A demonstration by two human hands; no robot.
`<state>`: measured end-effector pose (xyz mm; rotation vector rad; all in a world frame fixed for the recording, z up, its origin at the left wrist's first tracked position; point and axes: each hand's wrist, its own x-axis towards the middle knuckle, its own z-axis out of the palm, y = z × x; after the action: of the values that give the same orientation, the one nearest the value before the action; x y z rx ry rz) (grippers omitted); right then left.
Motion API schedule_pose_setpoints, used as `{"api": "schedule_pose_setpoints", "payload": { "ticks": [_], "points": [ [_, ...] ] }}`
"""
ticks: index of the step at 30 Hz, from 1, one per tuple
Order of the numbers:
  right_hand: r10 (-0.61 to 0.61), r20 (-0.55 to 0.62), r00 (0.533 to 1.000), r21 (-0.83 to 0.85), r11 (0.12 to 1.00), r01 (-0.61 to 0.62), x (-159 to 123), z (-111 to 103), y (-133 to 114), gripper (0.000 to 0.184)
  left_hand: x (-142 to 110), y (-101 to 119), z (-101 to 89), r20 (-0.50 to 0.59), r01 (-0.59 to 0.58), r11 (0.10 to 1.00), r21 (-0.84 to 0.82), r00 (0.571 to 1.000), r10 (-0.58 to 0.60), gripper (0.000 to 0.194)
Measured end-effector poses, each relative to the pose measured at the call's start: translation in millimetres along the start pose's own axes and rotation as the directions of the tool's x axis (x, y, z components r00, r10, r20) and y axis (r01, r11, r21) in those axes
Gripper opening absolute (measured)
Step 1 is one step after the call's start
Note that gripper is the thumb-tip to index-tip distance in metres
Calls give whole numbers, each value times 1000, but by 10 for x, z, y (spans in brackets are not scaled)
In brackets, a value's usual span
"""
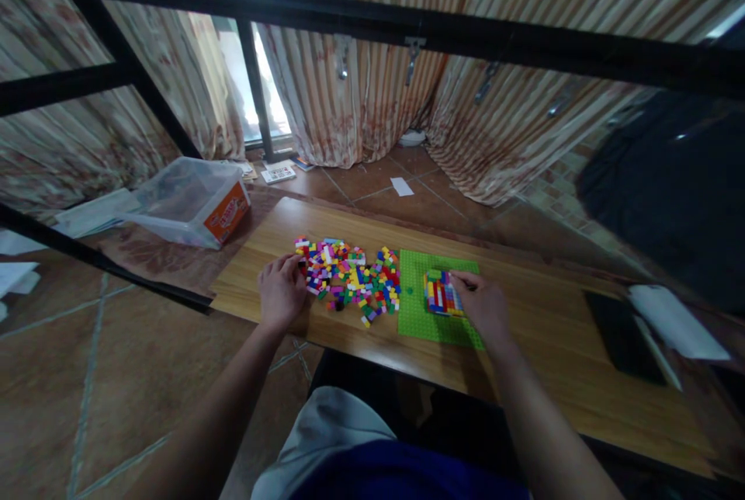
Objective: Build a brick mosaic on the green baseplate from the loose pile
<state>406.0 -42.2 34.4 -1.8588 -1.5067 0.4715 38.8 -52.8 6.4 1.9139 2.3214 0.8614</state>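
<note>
My right hand (484, 304) is over a block of stacked toy bricks (443, 296) in red, white, blue and yellow. Its thumb and fingers pinch at the far right edge of the stack, on a small building brick mostly hidden by the fingertips. Under the stack lies a green studded baseplate (412, 321), with a single dark green brick (410, 291) left of the stack. My left hand (282, 292) rests at the left edge of a pile of loose, many-coloured bricks (355, 276). Its fingers are loosely bent, thumb apart, touching the bricks nearest it.
A clear plastic box (174, 209) with an orange label stands on the floor beyond the wooden table's (541, 329) left end. A dark flat pad (620, 333) and a white item (675, 321) lie at the right. A black metal frame (372, 15) crosses in front of striped curtains.
</note>
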Motion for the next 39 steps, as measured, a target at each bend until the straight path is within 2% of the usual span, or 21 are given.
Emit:
{"api": "schedule_pose_setpoints", "payload": {
  "ticks": [3, 6, 10, 14, 17, 22, 28, 34, 39],
  "points": [
    [-5, -33, 999, 40, 999, 7, -46, -3, 9, 45, -9, 2, -5, -22, -2, 1000, 1, 1000, 2, 35],
    [19, -139, 990, 103, 995, -5, -172, -9, 18, 53, -14, 7, -10, -21, 1, 1000, 5, 1000, -1, 35],
    [55, -264, 963, 202, 979, -1, -441, 3, 22, 50, -17, 4, -7, -15, 8, 1000, -1, 1000, -8, 35],
    [51, -245, 968, 214, 977, 3, -668, 46, -68, 45, -19, -4, -2, -12, 8, 1000, -20, 1000, -8, 35],
    [-8, -224, 975, 185, 982, 50, -746, 101, -225, 41, -19, 4, -8, -3, 14, 999, -32, 1000, -14, 36],
    [-218, -77, 973, 172, 958, 228, -806, 343, -511, 34, -21, 31, -31, 0, 25, 999, -37, 1000, -25, 35],
    [-431, 157, 889, 95, 902, 420, -878, 784, -833, 27, -30, 53, -49, 4, 28, 999, -38, 1000, -28, 35],
    [-505, 300, 809, -29, 843, 537, -815, 1062, -1185, 24, -26, 59, -50, 3, 39, 998, -44, 999, -39, 34],
    [-507, 363, 782, -130, 803, 581, -736, 1202, -1303, 22, -24, 56, -46, 5, 43, 998, -41, 999, -43, 34]
  ]
}}
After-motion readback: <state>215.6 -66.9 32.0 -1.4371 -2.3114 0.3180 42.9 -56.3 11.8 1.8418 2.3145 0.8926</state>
